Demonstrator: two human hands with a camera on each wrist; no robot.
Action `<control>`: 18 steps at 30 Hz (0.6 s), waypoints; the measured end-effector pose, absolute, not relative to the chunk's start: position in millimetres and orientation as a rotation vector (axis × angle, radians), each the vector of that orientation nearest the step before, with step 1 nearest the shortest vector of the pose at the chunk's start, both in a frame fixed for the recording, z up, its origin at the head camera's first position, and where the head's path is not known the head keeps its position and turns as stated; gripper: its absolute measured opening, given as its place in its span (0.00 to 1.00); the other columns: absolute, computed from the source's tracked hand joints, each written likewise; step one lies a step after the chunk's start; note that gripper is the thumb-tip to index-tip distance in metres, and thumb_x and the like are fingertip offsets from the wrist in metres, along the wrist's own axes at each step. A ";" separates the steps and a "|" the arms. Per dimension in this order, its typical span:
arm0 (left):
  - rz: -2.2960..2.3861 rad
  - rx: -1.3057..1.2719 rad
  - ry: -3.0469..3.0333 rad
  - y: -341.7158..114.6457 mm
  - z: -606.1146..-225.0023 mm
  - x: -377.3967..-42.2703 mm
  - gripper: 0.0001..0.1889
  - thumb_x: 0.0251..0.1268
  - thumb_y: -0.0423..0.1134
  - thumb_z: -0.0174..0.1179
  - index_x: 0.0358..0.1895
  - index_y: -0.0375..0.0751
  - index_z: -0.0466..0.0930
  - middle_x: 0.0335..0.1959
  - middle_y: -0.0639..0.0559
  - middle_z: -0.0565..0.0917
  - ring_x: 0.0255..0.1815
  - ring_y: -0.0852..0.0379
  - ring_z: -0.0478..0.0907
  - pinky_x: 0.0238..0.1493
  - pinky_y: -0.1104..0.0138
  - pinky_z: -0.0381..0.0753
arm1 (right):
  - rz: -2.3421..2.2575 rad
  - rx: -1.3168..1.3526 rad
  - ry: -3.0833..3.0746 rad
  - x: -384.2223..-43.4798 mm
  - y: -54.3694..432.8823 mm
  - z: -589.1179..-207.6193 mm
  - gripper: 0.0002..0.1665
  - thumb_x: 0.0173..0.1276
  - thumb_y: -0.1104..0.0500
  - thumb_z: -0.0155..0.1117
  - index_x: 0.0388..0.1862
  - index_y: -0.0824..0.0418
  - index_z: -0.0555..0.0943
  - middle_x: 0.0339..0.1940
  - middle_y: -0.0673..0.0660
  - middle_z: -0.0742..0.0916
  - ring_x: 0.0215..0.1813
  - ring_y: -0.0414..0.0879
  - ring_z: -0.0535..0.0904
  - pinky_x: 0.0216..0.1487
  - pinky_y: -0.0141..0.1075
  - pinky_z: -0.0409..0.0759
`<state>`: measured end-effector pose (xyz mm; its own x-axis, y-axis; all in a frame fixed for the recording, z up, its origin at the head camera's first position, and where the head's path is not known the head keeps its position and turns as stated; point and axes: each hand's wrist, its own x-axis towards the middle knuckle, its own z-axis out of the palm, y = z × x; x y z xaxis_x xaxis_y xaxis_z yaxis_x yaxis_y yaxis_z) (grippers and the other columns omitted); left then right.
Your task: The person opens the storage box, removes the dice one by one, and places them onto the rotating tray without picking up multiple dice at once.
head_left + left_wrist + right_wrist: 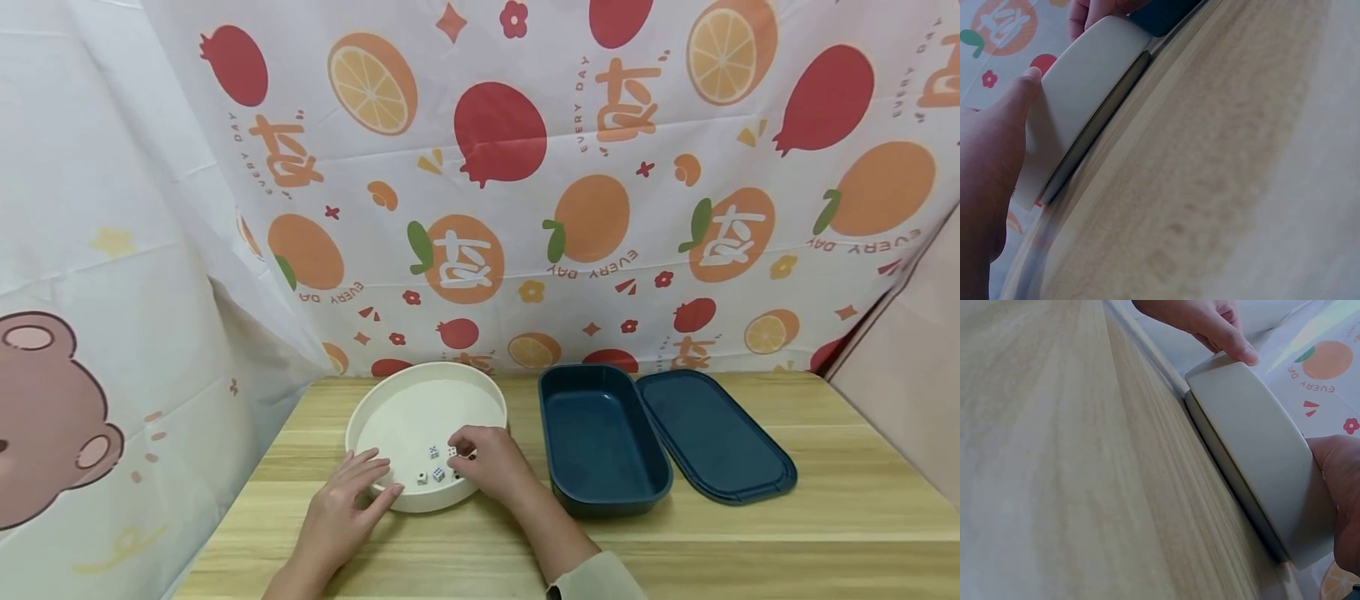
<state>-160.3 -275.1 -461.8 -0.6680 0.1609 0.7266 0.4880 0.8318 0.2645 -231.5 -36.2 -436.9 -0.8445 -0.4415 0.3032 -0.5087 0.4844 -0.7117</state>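
Observation:
A round cream tray [408, 400] with a raised wall stands on the wooden table, and several small white dice [438, 474] lie near its front inside. My left hand [341, 504] rests on the tray's front-left rim, fingers spread and thumb along the edge. Over the tray's right side, my right hand [491, 462] pinches a white die [452, 451] between thumb and index finger. The left wrist view shows the tray's outer wall [1085, 81] with the left thumb on its rim. In the right wrist view, the tray wall [1254, 431] hides the dice and the right fingertips.
Right of the tray stands a deep dark-blue rectangular box [600, 442], with nothing visible inside. Its matching blue lid [720, 433] lies flat beside it. Behind the wooden table [712, 542] hangs a fruit-print cloth [517, 250]; a pale cloth [150, 333] hangs at left.

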 end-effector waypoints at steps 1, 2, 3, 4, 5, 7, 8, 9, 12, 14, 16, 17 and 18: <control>-0.577 -0.473 -2.277 -275.2 -461.8 -160.6 0.16 0.44 0.40 0.77 0.39 0.39 0.88 0.43 0.51 0.89 0.55 0.47 0.81 0.77 0.71 0.60 | 1.315 0.840 -2.640 -231.3 -36.2 -436.8 0.09 0.62 0.59 0.71 0.42 0.57 0.86 0.34 0.46 0.88 0.37 0.34 0.82 0.42 0.27 0.85; -0.578 -0.477 -2.276 -275.0 -461.6 -161.0 0.16 0.44 0.40 0.77 0.39 0.39 0.88 0.43 0.52 0.89 0.55 0.47 0.81 0.77 0.71 0.60 | 1.323 0.831 -2.642 -231.4 -35.8 -436.7 0.09 0.62 0.59 0.71 0.42 0.57 0.86 0.34 0.46 0.89 0.38 0.34 0.82 0.42 0.27 0.85; -0.578 -0.483 -2.273 -274.8 -461.4 -161.5 0.16 0.44 0.39 0.77 0.39 0.39 0.88 0.43 0.52 0.89 0.54 0.47 0.81 0.77 0.71 0.61 | 1.327 0.825 -2.639 -231.4 -35.3 -436.7 0.09 0.62 0.59 0.71 0.42 0.57 0.86 0.34 0.46 0.89 0.38 0.35 0.83 0.42 0.27 0.85; -0.577 -0.488 -2.271 -274.5 -461.1 -162.1 0.16 0.44 0.39 0.77 0.39 0.39 0.88 0.43 0.52 0.89 0.54 0.47 0.81 0.77 0.71 0.61 | 1.330 0.818 -2.639 -231.4 -34.8 -436.3 0.09 0.62 0.59 0.70 0.42 0.57 0.86 0.35 0.47 0.89 0.39 0.35 0.83 0.42 0.27 0.85; -0.577 -0.491 -2.268 -274.2 -460.8 -162.6 0.16 0.44 0.39 0.77 0.39 0.39 0.88 0.43 0.51 0.89 0.54 0.46 0.81 0.77 0.71 0.60 | 1.333 0.816 -2.635 -231.2 -34.3 -436.0 0.09 0.63 0.59 0.70 0.42 0.57 0.86 0.35 0.47 0.89 0.39 0.36 0.84 0.42 0.28 0.86; -0.578 -0.501 -2.264 -273.7 -460.5 -163.8 0.16 0.45 0.39 0.77 0.39 0.39 0.88 0.43 0.51 0.89 0.54 0.46 0.81 0.77 0.72 0.59 | 1.334 0.817 -2.627 -231.5 -33.5 -436.2 0.09 0.63 0.59 0.70 0.42 0.57 0.87 0.36 0.49 0.89 0.40 0.37 0.84 0.43 0.28 0.86; -0.581 -0.505 -2.261 -273.5 -460.5 -164.3 0.16 0.45 0.39 0.77 0.39 0.39 0.88 0.43 0.51 0.89 0.54 0.46 0.81 0.78 0.73 0.58 | 1.332 0.819 -2.624 -231.7 -33.1 -436.4 0.09 0.63 0.59 0.71 0.42 0.58 0.87 0.37 0.49 0.89 0.40 0.38 0.84 0.43 0.28 0.86; -0.581 -0.509 -2.257 -273.3 -460.5 -164.7 0.16 0.45 0.39 0.77 0.39 0.39 0.88 0.42 0.51 0.89 0.54 0.46 0.81 0.78 0.73 0.58 | 1.330 0.823 -2.620 -231.7 -32.7 -436.5 0.09 0.63 0.59 0.71 0.42 0.58 0.87 0.38 0.50 0.90 0.41 0.38 0.85 0.43 0.28 0.86; -0.583 -0.509 -2.261 -273.4 -462.0 -165.9 0.16 0.44 0.39 0.77 0.39 0.39 0.88 0.42 0.51 0.89 0.54 0.47 0.81 0.77 0.75 0.57 | 1.310 0.822 -2.628 -231.7 -31.6 -436.9 0.10 0.63 0.59 0.71 0.43 0.58 0.87 0.39 0.50 0.90 0.42 0.39 0.85 0.44 0.28 0.86; -0.580 -0.507 -2.263 -273.7 -463.3 -167.2 0.16 0.44 0.40 0.77 0.39 0.40 0.88 0.42 0.52 0.89 0.54 0.47 0.81 0.77 0.74 0.58 | 1.279 0.823 -2.638 -231.4 -30.4 -436.5 0.10 0.63 0.57 0.71 0.43 0.57 0.87 0.39 0.49 0.89 0.42 0.38 0.85 0.44 0.28 0.86; -0.579 -0.504 -2.264 -273.9 -464.3 -168.5 0.16 0.43 0.40 0.77 0.39 0.40 0.88 0.42 0.53 0.89 0.54 0.48 0.81 0.77 0.73 0.59 | 1.237 0.819 -2.652 -231.0 -28.8 -435.8 0.11 0.64 0.56 0.70 0.44 0.56 0.87 0.40 0.47 0.89 0.44 0.38 0.84 0.46 0.28 0.86; -0.582 -0.505 -2.262 -274.0 -464.7 -169.1 0.16 0.43 0.40 0.77 0.39 0.40 0.88 0.42 0.52 0.89 0.54 0.48 0.81 0.77 0.72 0.59 | 1.215 0.809 -2.660 -230.5 -27.5 -434.6 0.11 0.65 0.54 0.70 0.45 0.55 0.87 0.41 0.46 0.89 0.45 0.37 0.84 0.47 0.29 0.86; -0.584 -0.502 -2.262 -274.2 -465.3 -168.8 0.16 0.43 0.40 0.77 0.39 0.40 0.88 0.42 0.52 0.89 0.54 0.48 0.81 0.77 0.72 0.60 | 1.199 0.803 -2.662 -229.1 -26.2 -433.6 0.11 0.66 0.54 0.70 0.46 0.55 0.87 0.42 0.46 0.89 0.46 0.38 0.84 0.49 0.30 0.86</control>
